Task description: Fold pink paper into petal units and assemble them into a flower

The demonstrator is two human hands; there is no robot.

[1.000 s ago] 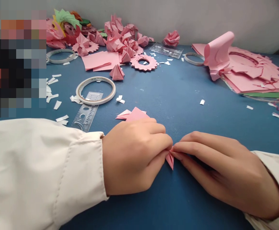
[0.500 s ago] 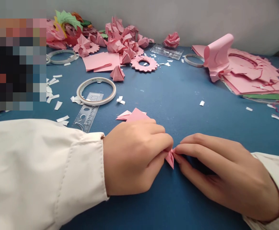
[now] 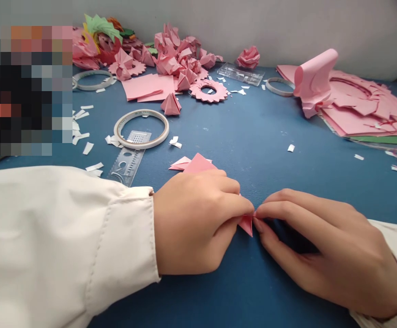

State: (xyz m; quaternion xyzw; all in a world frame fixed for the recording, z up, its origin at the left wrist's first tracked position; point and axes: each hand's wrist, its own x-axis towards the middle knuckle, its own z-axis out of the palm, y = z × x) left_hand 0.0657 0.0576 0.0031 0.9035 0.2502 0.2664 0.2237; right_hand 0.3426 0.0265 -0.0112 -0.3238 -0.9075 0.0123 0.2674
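Between my hands is a small folded piece of pink paper point(image 3: 247, 226), its pointed tip angled down toward me. My left hand point(image 3: 198, 223) is closed over it, thumb and forefinger pinching the paper and hiding most of it. My right hand point(image 3: 324, 246) pinches the paper's right-hand edge between thumb and fingertips, almost touching the left forefinger. Just beyond my left knuckles lies more folded pink paper point(image 3: 199, 163), partly covered by that hand; whether it joins the held piece I cannot tell.
A tape roll point(image 3: 166, 132) lies over a clear plastic ruler point(image 3: 126, 165). Behind stand a small folded pink piece point(image 3: 171, 105), a toothed paper ring point(image 3: 224, 92) and crumpled pink papers point(image 3: 167, 64). Pink sheets point(image 3: 372, 125) are stacked at right. White scraps point(image 3: 88, 148) litter the blue table point(image 3: 239, 123).
The view has shifted slightly, so things sit a little further right. My left forefinger has slid over the folded paper toward my right fingertips, covering more of it.
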